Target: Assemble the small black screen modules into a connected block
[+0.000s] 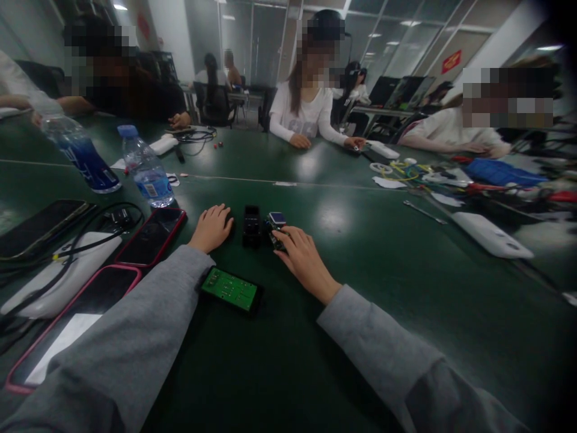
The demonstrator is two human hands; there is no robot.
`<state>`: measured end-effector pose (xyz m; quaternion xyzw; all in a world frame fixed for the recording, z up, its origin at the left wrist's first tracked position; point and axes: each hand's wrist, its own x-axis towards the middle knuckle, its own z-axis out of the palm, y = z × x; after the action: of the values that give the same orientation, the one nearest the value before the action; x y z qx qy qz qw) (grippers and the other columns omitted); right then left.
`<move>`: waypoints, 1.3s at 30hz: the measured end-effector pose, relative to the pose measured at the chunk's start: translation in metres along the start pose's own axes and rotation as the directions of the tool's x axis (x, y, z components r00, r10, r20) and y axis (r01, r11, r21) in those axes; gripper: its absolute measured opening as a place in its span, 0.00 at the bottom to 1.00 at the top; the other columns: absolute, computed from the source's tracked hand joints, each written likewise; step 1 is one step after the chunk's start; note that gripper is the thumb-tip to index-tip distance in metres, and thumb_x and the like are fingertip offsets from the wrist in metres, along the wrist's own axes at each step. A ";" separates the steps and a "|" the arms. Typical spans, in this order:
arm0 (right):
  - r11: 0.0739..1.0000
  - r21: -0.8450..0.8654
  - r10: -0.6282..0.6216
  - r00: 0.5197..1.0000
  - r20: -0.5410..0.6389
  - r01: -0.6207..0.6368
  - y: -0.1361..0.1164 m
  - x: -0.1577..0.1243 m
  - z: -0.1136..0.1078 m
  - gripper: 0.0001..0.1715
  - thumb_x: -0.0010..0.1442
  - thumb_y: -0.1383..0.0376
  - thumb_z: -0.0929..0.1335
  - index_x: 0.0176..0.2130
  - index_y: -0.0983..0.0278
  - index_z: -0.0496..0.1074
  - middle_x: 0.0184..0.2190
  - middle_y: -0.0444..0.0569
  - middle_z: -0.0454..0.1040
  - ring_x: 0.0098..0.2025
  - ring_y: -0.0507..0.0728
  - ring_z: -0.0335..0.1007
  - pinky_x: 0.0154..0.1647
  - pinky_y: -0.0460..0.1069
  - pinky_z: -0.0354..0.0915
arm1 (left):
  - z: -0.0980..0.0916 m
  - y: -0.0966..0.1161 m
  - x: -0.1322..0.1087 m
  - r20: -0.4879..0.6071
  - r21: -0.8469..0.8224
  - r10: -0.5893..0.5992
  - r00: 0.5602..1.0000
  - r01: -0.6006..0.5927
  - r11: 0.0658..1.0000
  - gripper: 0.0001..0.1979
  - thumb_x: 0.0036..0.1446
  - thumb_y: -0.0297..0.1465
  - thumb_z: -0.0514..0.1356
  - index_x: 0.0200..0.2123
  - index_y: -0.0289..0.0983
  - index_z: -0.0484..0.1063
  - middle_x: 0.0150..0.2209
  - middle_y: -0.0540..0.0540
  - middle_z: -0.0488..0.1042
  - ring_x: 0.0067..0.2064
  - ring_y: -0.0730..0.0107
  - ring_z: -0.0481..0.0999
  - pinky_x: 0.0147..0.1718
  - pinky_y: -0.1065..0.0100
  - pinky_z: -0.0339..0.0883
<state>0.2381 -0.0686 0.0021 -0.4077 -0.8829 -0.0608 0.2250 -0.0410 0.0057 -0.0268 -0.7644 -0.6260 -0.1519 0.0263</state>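
Small dark electronic part (269,230), partly hidden, just right of black block (251,225). Green circuit board (232,290) in black casing: flat, aslant, green side up, nearer camera.

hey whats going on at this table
The person's right hand has its fingers on a small dark electronic part; whether it is gripped is unclear. The left hand lies on the dark green tabletop. Between the hands stands a small black block-shaped device. A green rectangular circuit board lies nearer the person.
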 end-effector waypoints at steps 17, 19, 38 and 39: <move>0.999 0.041 -0.020 1.000 -0.011 0.021 0.002 0.001 0.001 0.21 0.67 0.68 0.65 0.59 0.62 0.64 0.55 0.58 0.65 0.57 0.66 0.62 0.50 0.62 0.68 | -0.001 0.001 -0.001 -0.012 -0.004 0.004 1.000 -0.004 1.000 0.22 0.69 0.38 0.47 0.61 0.36 0.63 0.66 0.38 0.63 0.66 0.55 0.61 0.64 0.49 0.55; 0.999 0.030 -0.015 1.000 -0.012 0.015 0.002 0.001 0.002 0.21 0.67 0.67 0.66 0.59 0.63 0.64 0.55 0.58 0.65 0.56 0.66 0.62 0.50 0.62 0.68 | -0.001 0.001 -0.001 -0.005 -0.001 -0.003 1.000 0.003 1.000 0.23 0.69 0.38 0.46 0.62 0.35 0.63 0.66 0.38 0.62 0.67 0.55 0.61 0.65 0.49 0.54; 0.991 0.132 0.031 0.994 -0.105 -0.017 0.001 0.002 0.006 0.20 0.69 0.66 0.60 0.58 0.70 0.63 0.53 0.62 0.65 0.58 0.67 0.59 0.58 0.64 0.64 | -0.007 0.047 -0.004 -0.053 0.071 -0.228 0.972 0.232 0.970 0.21 0.67 0.30 0.47 0.60 0.31 0.62 0.66 0.35 0.61 0.68 0.50 0.57 0.64 0.44 0.52; 0.990 0.139 0.029 0.993 -0.114 -0.013 0.001 0.002 0.006 0.20 0.69 0.67 0.59 0.58 0.69 0.63 0.53 0.62 0.65 0.57 0.67 0.59 0.59 0.64 0.64 | -0.008 0.051 -0.004 -0.056 0.074 -0.243 0.968 0.247 0.966 0.21 0.67 0.30 0.48 0.60 0.31 0.62 0.66 0.34 0.60 0.68 0.49 0.57 0.64 0.43 0.52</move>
<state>0.2360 -0.0647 -0.0026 -0.3963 -0.8660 -0.0206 0.3043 0.0064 -0.0107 -0.0129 -0.6758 -0.7205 -0.1464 0.0527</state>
